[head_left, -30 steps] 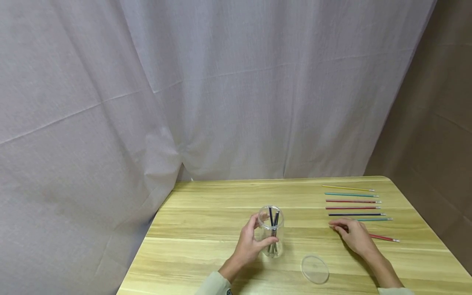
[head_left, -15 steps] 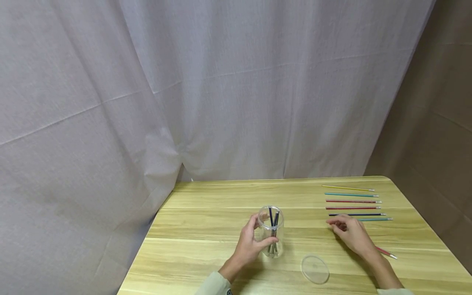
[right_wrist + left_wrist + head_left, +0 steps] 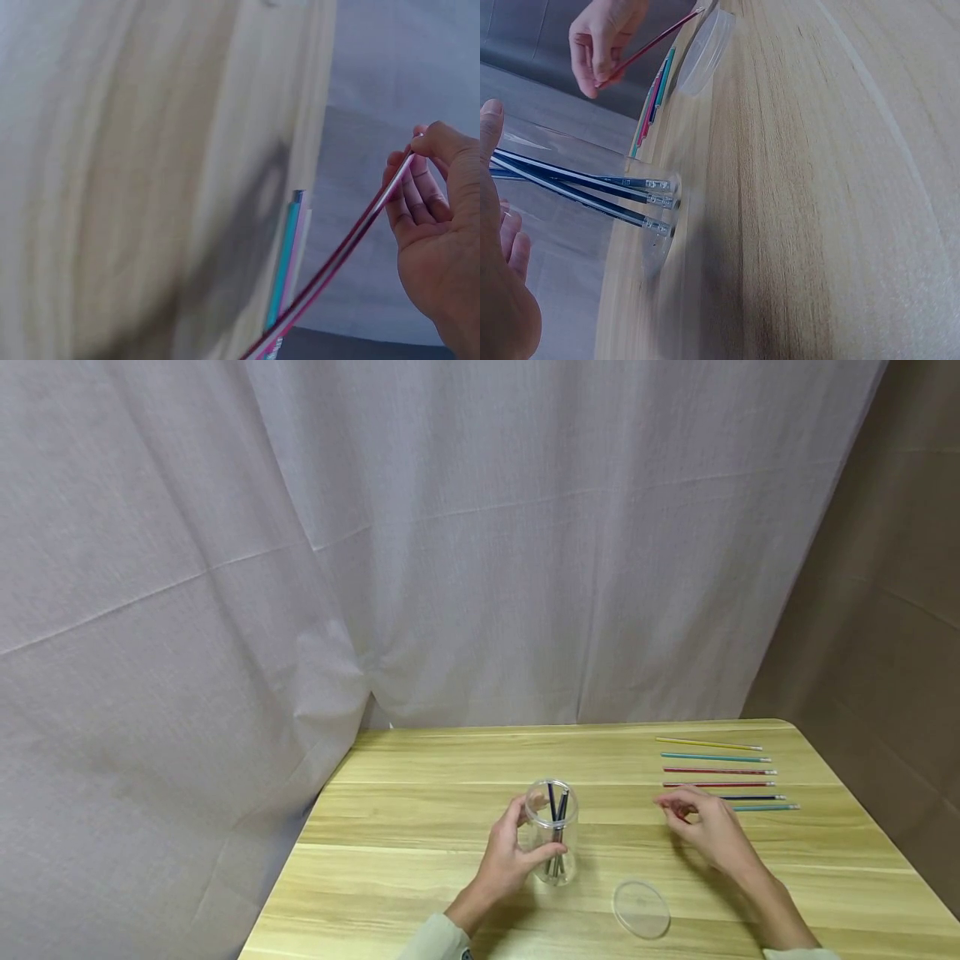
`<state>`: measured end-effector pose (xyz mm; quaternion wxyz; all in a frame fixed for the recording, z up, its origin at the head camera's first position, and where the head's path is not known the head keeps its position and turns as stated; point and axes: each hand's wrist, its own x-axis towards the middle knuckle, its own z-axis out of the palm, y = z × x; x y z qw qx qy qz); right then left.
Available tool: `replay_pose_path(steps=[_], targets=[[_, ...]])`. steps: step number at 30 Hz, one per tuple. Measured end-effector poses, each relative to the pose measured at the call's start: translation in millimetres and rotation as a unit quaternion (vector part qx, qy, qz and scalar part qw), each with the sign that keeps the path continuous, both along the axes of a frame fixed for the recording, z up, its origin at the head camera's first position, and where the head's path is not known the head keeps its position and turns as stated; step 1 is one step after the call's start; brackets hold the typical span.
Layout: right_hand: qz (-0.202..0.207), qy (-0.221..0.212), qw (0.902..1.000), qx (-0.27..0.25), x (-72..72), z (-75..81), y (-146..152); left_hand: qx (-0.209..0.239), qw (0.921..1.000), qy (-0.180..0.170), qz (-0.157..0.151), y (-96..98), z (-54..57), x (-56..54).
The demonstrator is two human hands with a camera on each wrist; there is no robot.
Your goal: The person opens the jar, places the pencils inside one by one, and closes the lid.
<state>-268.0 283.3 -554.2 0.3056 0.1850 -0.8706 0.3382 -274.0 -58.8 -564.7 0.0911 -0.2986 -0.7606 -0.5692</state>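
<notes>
My left hand (image 3: 506, 857) grips a clear plastic jar (image 3: 542, 839) standing upright on the table. Several dark pencils (image 3: 585, 187) lean inside it, their eraser ends at the bottom in the left wrist view. Between thumb and fingertips, my right hand (image 3: 712, 828) pinches a red pencil (image 3: 341, 251) near one end. The pencil slants down toward the table in the right wrist view, and the hand hides it in the head view. Beyond that hand lies a row of pencils, among them a teal pencil (image 3: 767, 807) and a dark blue pencil (image 3: 752, 797) partly covered by the fingers.
A round clear lid (image 3: 641, 909) lies on the wooden table (image 3: 420, 802) between the hands. Farther back in the row are red pencils (image 3: 718, 784), another teal pencil (image 3: 712, 757) and a yellow pencil (image 3: 708, 743). A grey curtain (image 3: 480, 568) hangs behind the table.
My right hand has lifted the red pencil off the table and moved slightly up and left with it. The left hand and jar have stayed in place.
</notes>
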Motion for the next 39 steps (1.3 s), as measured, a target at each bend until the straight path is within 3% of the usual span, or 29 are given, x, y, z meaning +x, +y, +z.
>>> replay_pose_path(steps=[13,25,35,39], targets=[[0.031,0.051,0.9982,-0.006,7.2,48.7,-25,0.001,1.0000,-0.008,-0.002,-0.4,-0.3,0.2],[0.077,0.057,0.9926,-0.075,25.9,96.7,-49,0.008,0.9997,-0.019,-0.012,-1.0,-1.3,-0.2],[0.134,0.029,0.9746,-0.177,44.6,134.7,-61,0.000,1.0000,-0.009,0.000,-0.4,-0.4,-0.1],[0.162,0.006,0.9581,-0.236,51.7,149.2,-62,-0.005,0.9999,-0.006,0.007,-0.4,0.4,0.0]])
